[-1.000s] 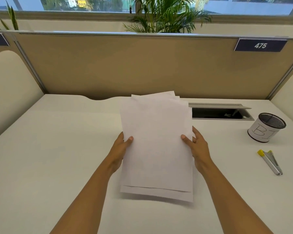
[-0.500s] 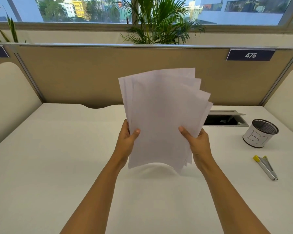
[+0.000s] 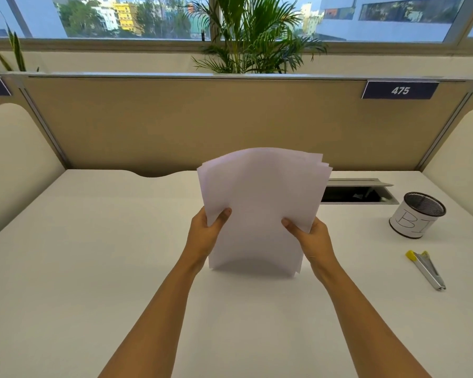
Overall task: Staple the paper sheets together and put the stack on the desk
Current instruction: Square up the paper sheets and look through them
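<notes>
A stack of several white paper sheets (image 3: 260,203) stands upright in the middle of the white desk (image 3: 79,268), its lower edge resting on or just above the desk top. My left hand (image 3: 206,233) grips its left edge and my right hand (image 3: 310,238) grips its right edge, thumbs on the near face. The top edges are slightly fanned and uneven. A silver stapler with yellow ends (image 3: 426,268) lies flat on the desk at the right, well apart from both hands.
A mesh pen cup with a white label (image 3: 417,215) stands at the right, behind the stapler. An open cable hatch (image 3: 358,193) sits in the desk behind the papers. A tan partition (image 3: 175,124) closes the back; rounded side panels flank the desk.
The sheets were lifted from lying flat to upright in both hands, then lowered so their bottom edge meets the desk. The fanned top edges have drawn closer together.
</notes>
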Motion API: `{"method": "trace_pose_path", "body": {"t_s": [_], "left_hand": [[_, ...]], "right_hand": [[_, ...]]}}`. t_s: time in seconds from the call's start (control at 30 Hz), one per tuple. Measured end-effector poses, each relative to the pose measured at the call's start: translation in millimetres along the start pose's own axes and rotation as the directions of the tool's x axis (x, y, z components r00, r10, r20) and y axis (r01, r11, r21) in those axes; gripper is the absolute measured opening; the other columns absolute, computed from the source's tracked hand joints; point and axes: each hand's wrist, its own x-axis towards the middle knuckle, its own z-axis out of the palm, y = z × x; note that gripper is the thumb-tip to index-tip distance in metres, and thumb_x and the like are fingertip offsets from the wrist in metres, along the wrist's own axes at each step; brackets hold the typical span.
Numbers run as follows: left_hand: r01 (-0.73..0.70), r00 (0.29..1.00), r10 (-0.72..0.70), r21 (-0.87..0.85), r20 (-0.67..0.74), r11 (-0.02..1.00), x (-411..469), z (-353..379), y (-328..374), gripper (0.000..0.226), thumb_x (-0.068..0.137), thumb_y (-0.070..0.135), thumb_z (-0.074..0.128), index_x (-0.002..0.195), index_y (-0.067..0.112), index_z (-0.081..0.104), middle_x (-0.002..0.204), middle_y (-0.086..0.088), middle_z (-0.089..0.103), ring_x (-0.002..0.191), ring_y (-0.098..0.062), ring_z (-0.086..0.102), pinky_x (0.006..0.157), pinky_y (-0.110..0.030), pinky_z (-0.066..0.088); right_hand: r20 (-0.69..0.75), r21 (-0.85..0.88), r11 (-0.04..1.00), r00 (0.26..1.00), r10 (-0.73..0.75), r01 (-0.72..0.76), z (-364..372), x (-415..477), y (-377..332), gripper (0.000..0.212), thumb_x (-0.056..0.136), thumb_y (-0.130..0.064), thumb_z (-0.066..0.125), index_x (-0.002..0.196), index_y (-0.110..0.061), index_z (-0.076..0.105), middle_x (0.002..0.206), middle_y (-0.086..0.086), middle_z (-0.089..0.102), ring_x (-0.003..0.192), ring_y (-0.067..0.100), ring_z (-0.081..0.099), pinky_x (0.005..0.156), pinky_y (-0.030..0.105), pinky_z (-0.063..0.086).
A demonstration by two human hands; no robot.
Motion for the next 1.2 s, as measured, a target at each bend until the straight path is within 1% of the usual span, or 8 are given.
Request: {"method": "trace_pose_path", "body": {"t_s": [0.2, 0.4, 0.53, 0.63, 0.8, 0.93, 1.07, 1.2], "left_hand": [[0.085, 0.996, -0.086, 0.116, 0.0, 0.99, 1.8, 1.5, -7.1, 0.019, 0.092, 0.035, 0.051, 0.098, 0.019, 0.058, 0.094, -0.005, 0.064, 0.087, -0.023, 0.062, 0.072, -0.027, 0.052], [0.085, 0.987, -0.1, -0.119, -0.126, 0.989, -0.2, 2.5, 0.2, 0.01, 0.091, 0.034, 0.054, 0.09, 0.025, 0.059, 0.09, 0.004, 0.065, 0.083, -0.014, 0.061, 0.072, -0.025, 0.051], [0.111, 0.97, -0.178, -0.349, -0.165, 0.931, 1.8, 2.7, -3.0, 0.015, 0.089, 0.032, 0.058, 0.102, 0.024, 0.059, 0.103, 0.006, 0.066, 0.102, -0.021, 0.061, 0.09, -0.037, 0.05], [0.121, 0.97, -0.205, -0.481, -0.127, 0.868, -2.0, 12.9, -5.4, 0.016, 0.091, 0.027, 0.056, 0.106, 0.024, 0.059, 0.107, 0.005, 0.067, 0.101, -0.018, 0.062, 0.085, -0.033, 0.051], [0.148, 0.956, -0.272, -0.622, -0.108, 0.769, -6.3, 31.6, -9.0, 0.029, 0.093, 0.022, 0.053, 0.121, 0.017, 0.052, 0.11, 0.001, 0.065, 0.099, -0.018, 0.062, 0.089, -0.036, 0.052], [0.177, 0.942, -0.309, -0.596, -0.127, 0.784, -4.8, 21.2, -17.7, 0.04, 0.091, 0.019, 0.057, 0.13, 0.012, 0.049, 0.119, -0.005, 0.063, 0.099, -0.019, 0.063, 0.074, -0.029, 0.059], [0.149, 0.891, -0.363, -0.581, -0.273, 0.8, 4.7, -16.7, -27.7, 0.05, 0.088, 0.009, 0.061, 0.135, 0.011, 0.045, 0.131, -0.01, 0.056, 0.11, -0.027, 0.058, 0.086, -0.041, 0.052], [0.274, 0.906, -0.351, -0.305, -0.236, 0.912, 7.2, -49.2, -43.0, 0.052, 0.084, 0.0, 0.063, 0.133, 0.011, 0.049, 0.138, -0.012, 0.048, 0.115, -0.029, 0.052, 0.091, -0.04, 0.048]], "right_hand": [[0.075, -0.074, 0.994, 0.994, 0.08, -0.074, -3.5, -0.7, 14.8, 0.045, 0.085, -0.022, 0.065, 0.126, -0.008, 0.054, 0.119, 0.011, 0.064, 0.105, 0.031, 0.061, 0.095, 0.045, 0.05], [-0.001, -0.064, 0.998, 1.0, -0.029, 0.028, -16.0, 3.0, 3.9, 0.028, 0.084, -0.029, 0.065, 0.111, -0.023, 0.057, 0.102, -0.003, 0.064, 0.088, 0.014, 0.063, 0.065, 0.016, 0.05], [-0.188, 0.195, 0.981, 0.981, 0.054, -0.017, -25.2, 4.5, 6.7, 0.039, 0.081, -0.024, 0.069, 0.117, -0.02, 0.053, 0.113, 0.004, 0.06, 0.098, 0.023, 0.06, 0.07, 0.024, 0.053], [-0.07, 0.411, 0.906, 0.988, 0.14, -0.1, -14.9, 0.3, 10.6, 0.05, 0.081, -0.018, 0.068, 0.126, -0.023, 0.047, 0.116, 0.0, 0.062, 0.104, 0.022, 0.061, 0.071, 0.028, 0.058], [0.065, 0.489, 0.857, 0.987, 0.148, -0.161, 6.0, -3.8, 16.8, 0.039, 0.084, -0.013, 0.064, 0.118, -0.026, 0.053, 0.11, -0.006, 0.067, 0.099, 0.015, 0.063, 0.07, 0.028, 0.058], [0.04, 0.344, 0.928, 0.99, 0.137, -0.142, -6.7, 0.0, 21.3, 0.045, 0.079, -0.009, 0.069, 0.121, -0.018, 0.055, 0.116, 0.003, 0.067, 0.1, 0.02, 0.065, 0.077, 0.034, 0.057], [0.039, 0.196, 0.971, 0.99, 0.133, -0.138, -31.9, 6.7, 23.2, 0.037, 0.078, -0.01, 0.071, 0.112, -0.016, 0.059, 0.112, 0.008, 0.068, 0.1, 0.028, 0.065, 0.077, 0.035, 0.055], [0.109, 0.115, 0.982, 0.984, 0.139, -0.151, -47.2, 10.5, 26.5, 0.042, 0.079, -0.013, 0.071, 0.118, -0.018, 0.057, 0.116, 0.007, 0.067, 0.099, 0.024, 0.066, 0.075, 0.03, 0.056]]}}
